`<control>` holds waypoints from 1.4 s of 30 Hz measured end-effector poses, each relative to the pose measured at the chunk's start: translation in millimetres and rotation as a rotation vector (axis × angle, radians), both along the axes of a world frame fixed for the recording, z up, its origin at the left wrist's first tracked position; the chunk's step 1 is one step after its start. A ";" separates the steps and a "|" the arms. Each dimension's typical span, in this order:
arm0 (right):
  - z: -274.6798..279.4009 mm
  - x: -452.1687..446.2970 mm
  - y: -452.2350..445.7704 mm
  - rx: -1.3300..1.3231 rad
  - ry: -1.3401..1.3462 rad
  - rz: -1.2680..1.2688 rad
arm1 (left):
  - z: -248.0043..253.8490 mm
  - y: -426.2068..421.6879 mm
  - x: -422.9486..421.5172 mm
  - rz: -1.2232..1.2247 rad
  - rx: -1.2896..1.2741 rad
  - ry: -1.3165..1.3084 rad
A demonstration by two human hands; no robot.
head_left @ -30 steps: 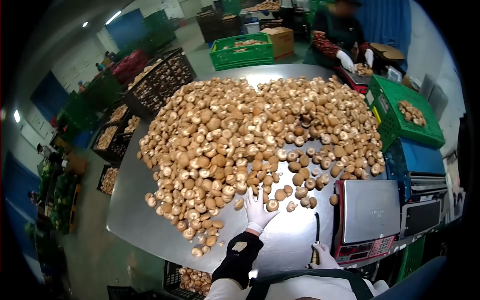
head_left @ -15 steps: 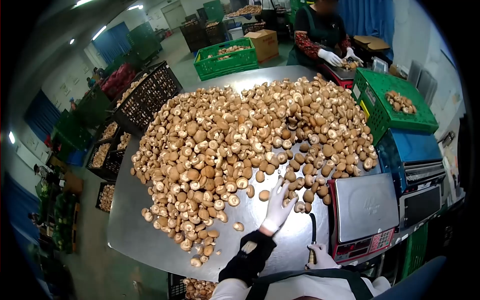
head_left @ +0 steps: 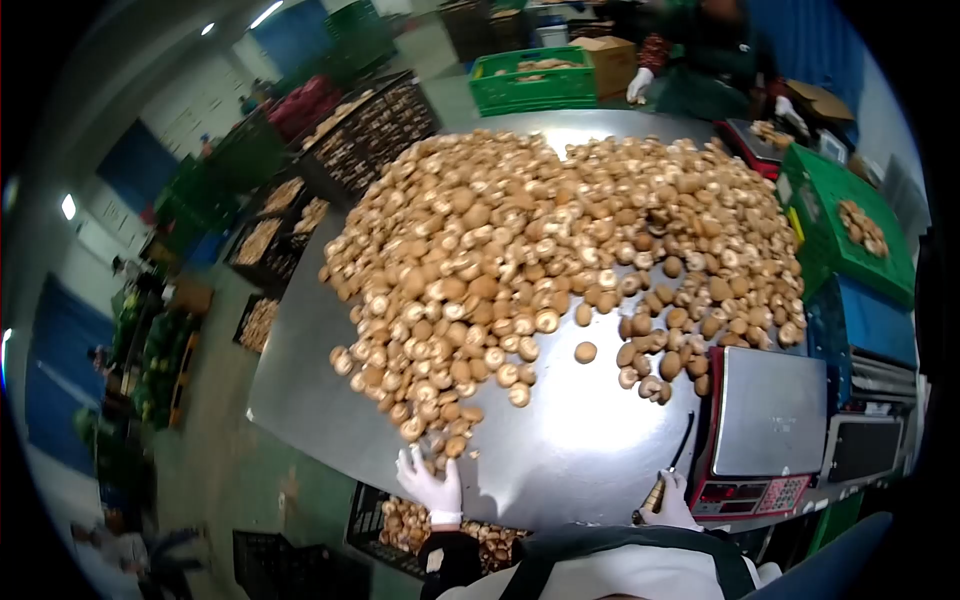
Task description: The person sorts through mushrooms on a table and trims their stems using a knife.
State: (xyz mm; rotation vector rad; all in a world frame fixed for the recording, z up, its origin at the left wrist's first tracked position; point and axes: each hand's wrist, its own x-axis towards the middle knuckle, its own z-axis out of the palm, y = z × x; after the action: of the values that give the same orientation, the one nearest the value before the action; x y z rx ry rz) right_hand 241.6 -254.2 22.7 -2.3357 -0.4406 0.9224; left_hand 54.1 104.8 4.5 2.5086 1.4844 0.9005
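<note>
- Reaching with the white-gloved left hand (head_left: 432, 487) to the tip of the heap of brown mushrooms (head_left: 470, 215), beside the near edge of the metal bench (head_left: 540, 440).
- Spreading the fingers of that grip, with contact against the nearest mushrooms hard to tell.
- Closing the grip of the white-gloved right hand (head_left: 672, 502) round the handle of a curved tool (head_left: 655, 493), pointing its thin dark end away over the bench, just left of a red digital scale (head_left: 770, 410).
- Viewing the mushrooms lying in a broad heap across the bench, one resting apart near the middle.
- Looking down also on a black crate (head_left: 362, 515) holding mushrooms below the near edge.
- Facing a co-worker (head_left: 705, 75) beyond the bench's far right.
</note>
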 end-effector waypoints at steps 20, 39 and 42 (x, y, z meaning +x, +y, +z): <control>-29.7 2.3 -15.3 0.098 -0.144 0.168 | 7.2 -34.1 120.6 -0.571 -0.170 -0.295; -24.2 -2.9 -11.8 0.109 -0.253 0.251 | 4.9 -49.6 94.7 -0.298 -0.245 0.033; -26.8 -2.5 -10.3 0.091 -0.268 0.256 | -0.7 -52.2 116.9 -0.241 -0.229 0.166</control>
State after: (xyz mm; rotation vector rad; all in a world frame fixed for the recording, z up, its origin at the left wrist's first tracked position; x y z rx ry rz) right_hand 239.1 -264.5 -4.1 -2.3620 -0.8896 0.6848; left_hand 171.0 52.7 3.8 2.5657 1.2086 0.4670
